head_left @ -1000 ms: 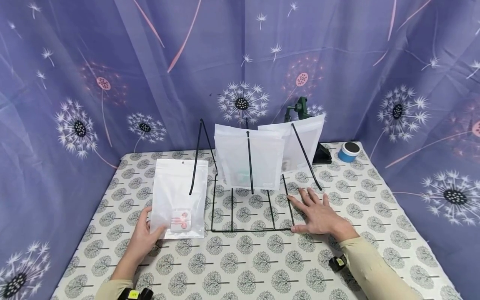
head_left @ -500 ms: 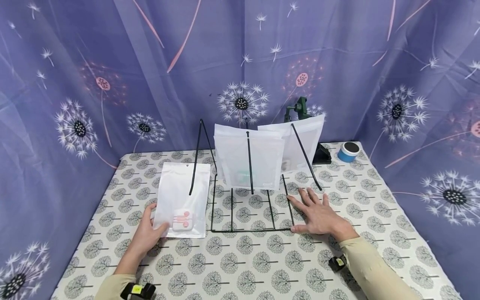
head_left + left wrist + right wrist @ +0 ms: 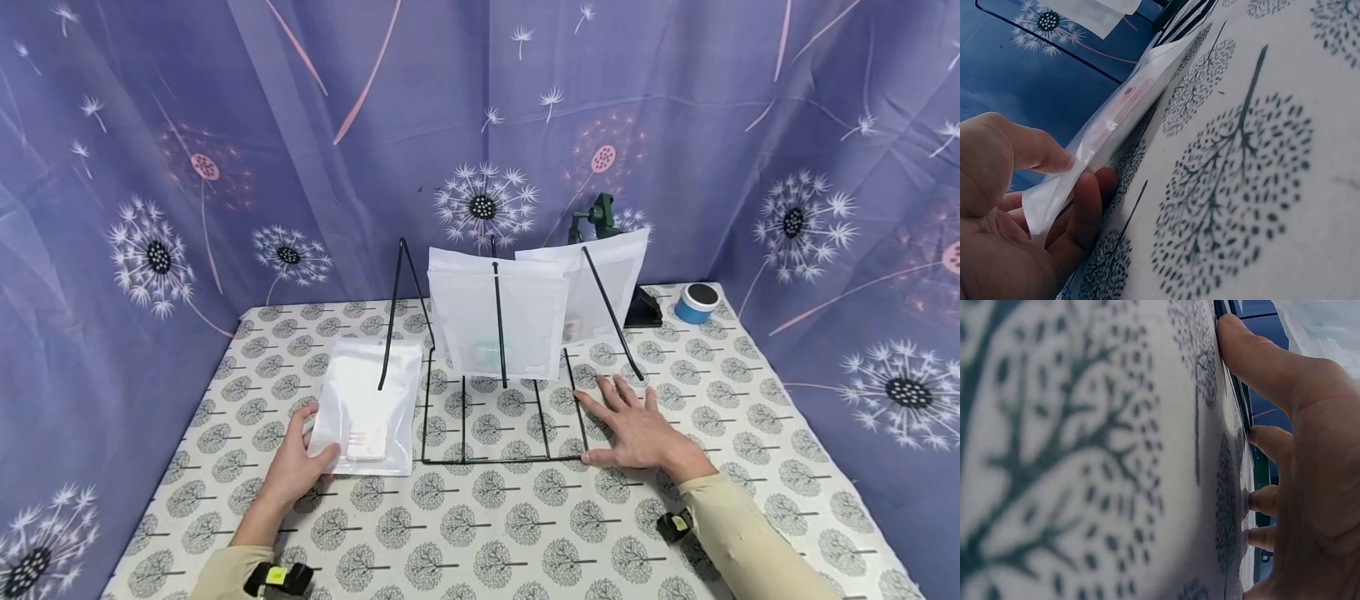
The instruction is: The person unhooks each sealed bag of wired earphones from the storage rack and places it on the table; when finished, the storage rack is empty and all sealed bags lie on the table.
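Note:
My left hand pinches the lower left edge of a white zip pouch, thumb on the front and fingers behind. In the left wrist view the pouch leans at a low angle over the cloth. Through its clear front shows a flat white pack with pink earphones, partly lost in glare. A black wire display rack stands to the right, its left prong crossing in front of the pouch's upper part in the head view. Fingers spread, my right hand rests on the table by the rack's front right corner.
White pouches hang on the middle prong, and another pouch hangs on the right prong. Behind stands a dark green clamp-like stand. A blue jar with a dark lid sits at the back right. Purple curtains enclose the table.
The pouch in my left hand has shifted slightly right, and its top has dropped back, so it lies flatter. The right hand and the rack stay in place.

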`<control>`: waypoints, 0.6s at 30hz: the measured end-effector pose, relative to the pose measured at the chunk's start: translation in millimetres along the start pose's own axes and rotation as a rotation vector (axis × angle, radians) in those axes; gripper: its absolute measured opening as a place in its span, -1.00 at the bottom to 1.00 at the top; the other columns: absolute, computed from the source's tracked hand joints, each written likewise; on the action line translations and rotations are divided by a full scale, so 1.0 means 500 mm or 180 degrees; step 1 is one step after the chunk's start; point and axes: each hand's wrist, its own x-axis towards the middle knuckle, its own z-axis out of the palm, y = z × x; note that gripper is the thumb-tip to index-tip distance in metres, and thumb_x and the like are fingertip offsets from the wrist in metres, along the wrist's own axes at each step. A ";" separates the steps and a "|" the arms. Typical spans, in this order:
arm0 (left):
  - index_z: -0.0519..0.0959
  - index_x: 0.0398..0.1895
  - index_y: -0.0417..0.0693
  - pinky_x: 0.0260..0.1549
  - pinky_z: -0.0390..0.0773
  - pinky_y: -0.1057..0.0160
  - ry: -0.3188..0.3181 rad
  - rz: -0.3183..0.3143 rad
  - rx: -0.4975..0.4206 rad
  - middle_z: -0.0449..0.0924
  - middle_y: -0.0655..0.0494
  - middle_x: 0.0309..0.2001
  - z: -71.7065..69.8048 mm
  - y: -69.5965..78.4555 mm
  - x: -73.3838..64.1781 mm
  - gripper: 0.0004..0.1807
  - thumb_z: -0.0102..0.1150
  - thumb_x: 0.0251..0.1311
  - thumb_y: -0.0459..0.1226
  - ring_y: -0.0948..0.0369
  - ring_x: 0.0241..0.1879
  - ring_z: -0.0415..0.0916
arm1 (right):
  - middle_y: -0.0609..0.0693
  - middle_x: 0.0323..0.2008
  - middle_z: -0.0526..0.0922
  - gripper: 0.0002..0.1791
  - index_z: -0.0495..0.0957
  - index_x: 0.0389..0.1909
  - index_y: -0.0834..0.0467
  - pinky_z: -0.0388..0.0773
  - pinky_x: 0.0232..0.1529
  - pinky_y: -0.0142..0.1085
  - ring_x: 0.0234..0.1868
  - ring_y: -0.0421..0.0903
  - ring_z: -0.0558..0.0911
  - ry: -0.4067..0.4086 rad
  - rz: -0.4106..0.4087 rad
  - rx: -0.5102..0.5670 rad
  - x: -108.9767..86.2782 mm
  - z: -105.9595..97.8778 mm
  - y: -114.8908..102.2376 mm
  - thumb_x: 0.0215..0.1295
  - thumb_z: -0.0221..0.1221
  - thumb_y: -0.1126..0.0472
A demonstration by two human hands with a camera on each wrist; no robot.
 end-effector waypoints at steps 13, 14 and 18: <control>-0.07 0.51 -0.16 0.02 0.57 -0.07 0.0091 -0.0088 0.0493 0.47 -0.44 0.16 0.006 0.011 -0.011 -0.11 0.18 0.18 -0.34 -0.17 0.00 0.58 | 0.28 0.52 -0.02 0.15 0.07 0.52 -0.14 -0.11 0.22 0.59 0.49 0.39 -0.03 0.0009 -0.0007 -0.0037 0.001 0.004 0.004 -0.06 0.04 -0.65; -0.06 0.50 -0.18 0.01 0.57 -0.07 0.0118 -0.0069 0.0549 0.47 -0.44 0.16 0.007 0.012 -0.012 -0.12 0.18 0.17 -0.33 -0.17 -0.01 0.58 | 0.28 0.52 -0.02 0.15 0.07 0.52 -0.14 -0.11 0.22 0.59 0.49 0.39 -0.03 0.0011 -0.0008 -0.0038 0.001 0.005 0.004 -0.06 0.03 -0.65; -0.01 0.47 -0.27 -0.06 0.61 -0.09 0.0216 0.0033 0.0769 0.48 -0.49 0.12 0.013 0.021 -0.019 -0.15 0.18 0.17 -0.33 -0.23 -0.05 0.60 | 0.28 0.52 -0.02 0.15 0.07 0.52 -0.14 -0.11 0.22 0.59 0.49 0.39 -0.03 0.0016 -0.0011 -0.0036 0.000 0.007 0.005 -0.06 0.03 -0.65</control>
